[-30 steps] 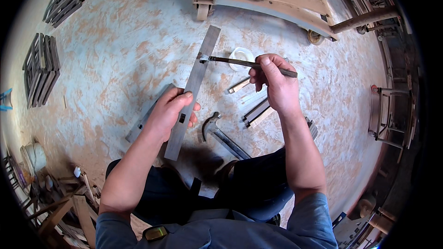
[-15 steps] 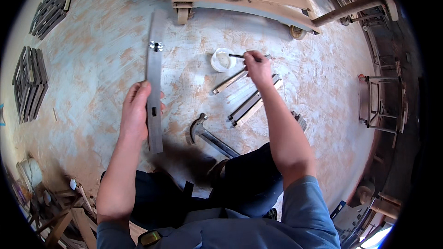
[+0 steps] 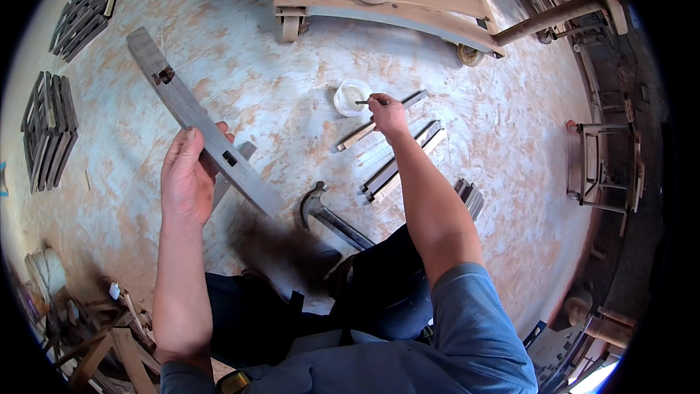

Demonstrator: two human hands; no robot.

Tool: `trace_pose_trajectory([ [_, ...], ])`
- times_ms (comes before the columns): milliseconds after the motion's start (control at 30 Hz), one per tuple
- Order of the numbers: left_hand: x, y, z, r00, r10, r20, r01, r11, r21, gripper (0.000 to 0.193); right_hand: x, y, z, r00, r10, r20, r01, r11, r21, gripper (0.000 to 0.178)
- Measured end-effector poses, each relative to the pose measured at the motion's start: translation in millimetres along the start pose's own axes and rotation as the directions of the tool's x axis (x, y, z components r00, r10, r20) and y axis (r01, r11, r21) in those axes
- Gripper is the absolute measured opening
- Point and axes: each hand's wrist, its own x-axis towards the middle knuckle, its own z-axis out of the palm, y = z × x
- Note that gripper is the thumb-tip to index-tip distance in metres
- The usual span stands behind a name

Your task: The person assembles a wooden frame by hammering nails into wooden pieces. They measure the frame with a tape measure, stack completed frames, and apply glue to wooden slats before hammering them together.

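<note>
My left hand (image 3: 191,175) is closed round a long grey wooden bar (image 3: 186,106), which it holds tilted above the floor. Two rectangular slots are cut in the bar, and the upper slot has dark brown marks round it. A second grey wooden piece (image 3: 246,152) shows below the bar, partly hidden by it and my hand. In my right hand (image 3: 388,114) is a thin dark stick (image 3: 362,102); its tip reaches into a small round white tub (image 3: 340,107) with pale stuff inside. A claw hammer (image 3: 332,217) lies on the floor near my legs.
A wooden strip (image 3: 355,136) and a pair of wooden strips (image 3: 392,171) lie beside the tub. More short pieces (image 3: 470,198) are near my right knee. A wheeled wooden platform (image 3: 394,9) stands ahead. Stacked wooden frames (image 3: 49,131) lean at left; scrap wood (image 3: 120,350) lies lower left.
The bar has swung from nearly upright to slanting, its upper end going left. My right hand has moved slightly left and down, with the stick's tip still at the tub.
</note>
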Motion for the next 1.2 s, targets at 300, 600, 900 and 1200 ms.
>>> trace_pose_trajectory([
  [300, 2, 9, 2, 0.998, 0.043, 0.036, -0.042, 0.999, -0.007, 0.031, -5, -14, -29, 0.964, 0.258, 0.068, -0.259, 0.843, 0.471, 0.019],
  [600, 14, 12, -9, 0.998, 0.024, 0.056, -0.026, 0.999, 0.030, 0.032, -93, -117, -76, 0.930, -0.284, 0.234, -0.039, 0.556, 0.830, 0.023],
  [900, 17, 9, -1, 0.998, -0.031, 0.059, 0.027, 0.998, 0.062, 0.030, -176, -155, -25, 0.774, -0.483, 0.409, 0.135, 0.758, 0.639, 0.021],
  [1200, 15, 4, 5, 0.996, -0.036, 0.087, 0.029, 0.997, 0.077, 0.031, -174, -153, -20, 0.782, -0.442, 0.439, 0.151, 0.818, 0.555, 0.023],
])
